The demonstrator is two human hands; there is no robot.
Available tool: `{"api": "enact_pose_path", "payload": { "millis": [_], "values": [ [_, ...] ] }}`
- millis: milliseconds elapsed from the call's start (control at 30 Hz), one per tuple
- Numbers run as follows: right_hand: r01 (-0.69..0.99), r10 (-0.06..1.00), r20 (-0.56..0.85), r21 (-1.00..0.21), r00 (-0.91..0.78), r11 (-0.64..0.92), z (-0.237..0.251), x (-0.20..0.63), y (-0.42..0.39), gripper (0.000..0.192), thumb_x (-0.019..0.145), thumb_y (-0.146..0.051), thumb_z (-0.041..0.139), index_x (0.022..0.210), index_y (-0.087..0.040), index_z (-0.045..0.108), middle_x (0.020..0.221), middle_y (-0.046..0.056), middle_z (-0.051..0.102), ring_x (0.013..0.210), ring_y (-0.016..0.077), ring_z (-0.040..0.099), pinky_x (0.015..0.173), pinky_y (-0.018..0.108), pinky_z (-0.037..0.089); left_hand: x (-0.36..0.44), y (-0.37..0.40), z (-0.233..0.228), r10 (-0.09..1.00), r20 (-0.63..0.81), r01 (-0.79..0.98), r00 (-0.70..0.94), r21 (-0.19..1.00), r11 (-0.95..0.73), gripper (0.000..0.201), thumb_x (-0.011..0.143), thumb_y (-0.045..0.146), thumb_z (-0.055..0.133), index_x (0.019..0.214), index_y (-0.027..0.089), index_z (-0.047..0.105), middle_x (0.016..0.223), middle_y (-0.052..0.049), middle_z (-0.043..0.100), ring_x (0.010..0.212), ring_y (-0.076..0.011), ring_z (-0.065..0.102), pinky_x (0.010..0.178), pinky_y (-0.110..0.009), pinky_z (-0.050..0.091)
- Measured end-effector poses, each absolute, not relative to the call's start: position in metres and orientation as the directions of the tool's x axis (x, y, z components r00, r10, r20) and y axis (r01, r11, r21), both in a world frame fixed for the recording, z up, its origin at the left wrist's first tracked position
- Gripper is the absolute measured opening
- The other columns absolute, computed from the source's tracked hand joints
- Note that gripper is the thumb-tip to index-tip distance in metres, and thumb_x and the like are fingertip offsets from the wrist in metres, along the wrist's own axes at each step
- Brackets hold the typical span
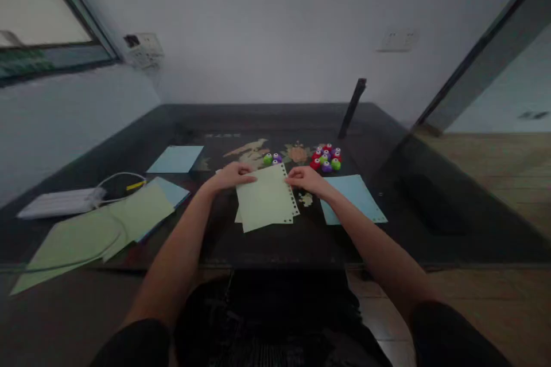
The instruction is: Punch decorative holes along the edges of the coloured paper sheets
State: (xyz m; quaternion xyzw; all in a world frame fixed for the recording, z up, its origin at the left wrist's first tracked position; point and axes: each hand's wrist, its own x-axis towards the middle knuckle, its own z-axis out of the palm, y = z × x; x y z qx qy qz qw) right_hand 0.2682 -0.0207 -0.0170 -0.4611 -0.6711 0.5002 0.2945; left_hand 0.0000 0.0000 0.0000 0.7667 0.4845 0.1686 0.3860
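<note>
Over the bench [258, 253], the pale green sheets [267, 200], probably light, bendable and easily creased, are best held by their edges, where the left hand [239, 175] pinches the left side and the right hand [305, 178] the holed side.

Red, purple and green toys [326, 158] with eye-like spots cluster right of a flower print [298, 153] on the dark tabletop [258, 252]; a bird print [247, 148] lies left of it. Beyond the toys a black post [352, 108] tilts up. Far left sits a white box [55, 204]. Sockets [398, 40] dot the pale wall [258, 40], near a window [47, 0].
</note>
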Motion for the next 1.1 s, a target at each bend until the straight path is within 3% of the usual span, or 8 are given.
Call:
{"api": "enact_pose_path", "payload": {
  "millis": [133,300,867,1100],
  "values": [
    [0.328,0.876,-0.095,-0.942,-0.474,0.076,-0.016,0.273,-0.023,0.022,0.069,-0.034,0.068,0.07,-0.016,0.056,0.057,-0.003,0.051,0.051,0.0085,0.042,0.049,0.024,0.027,-0.009,0.002,0.0,0.906,-0.107,0.54,0.41,0.829,-0.146,0.038,0.071,0.046,0.066,0.088,0.012,0.064,0.082,-0.006,0.068,0.071,-0.0163,0.062,0.063,-0.026,0.045],
    [0.325,0.887,-0.091,-0.943,-0.453,0.07,-0.017,0.273,-0.023,0.022,0.068,-0.035,0.069,0.068,-0.016,0.058,0.053,-0.003,0.05,0.048,0.0081,0.039,0.048,0.024,0.023,-0.011,0.0,-0.002,0.886,-0.195,0.448,0.42,0.894,-0.016,0.036,0.069,0.042,0.07,0.09,0.013,0.064,0.086,-0.008,0.07,0.072,-0.0169,0.064,0.065,-0.027,0.048],
    [0.325,0.864,-0.091,-0.942,-0.495,0.087,-0.021,0.274,-0.019,0.024,0.069,-0.036,0.069,0.072,-0.015,0.06,0.054,-0.003,0.053,0.047,0.0072,0.04,0.047,0.023,0.025,-0.008,-0.004,-0.001,0.824,-0.329,0.582,0.461,0.813,-0.001,0.04,0.067,0.044,0.069,0.092,0.012,0.07,0.086,-0.011,0.07,0.075,-0.0211,0.064,0.066,-0.03,0.048],
    [0.318,0.849,-0.149,-0.948,-0.507,0.024,-0.017,0.271,-0.023,0.025,0.065,-0.035,0.072,0.069,-0.015,0.058,0.056,-0.002,0.054,0.048,0.0072,0.041,0.047,0.023,0.026,-0.004,-0.006,-0.003,0.801,-0.352,0.578,0.484,0.816,0.01,0.043,0.067,0.046,0.07,0.096,0.013,0.068,0.086,-0.01,0.07,0.07,-0.0192,0.063,0.063,-0.028,0.048]
  ]
}}
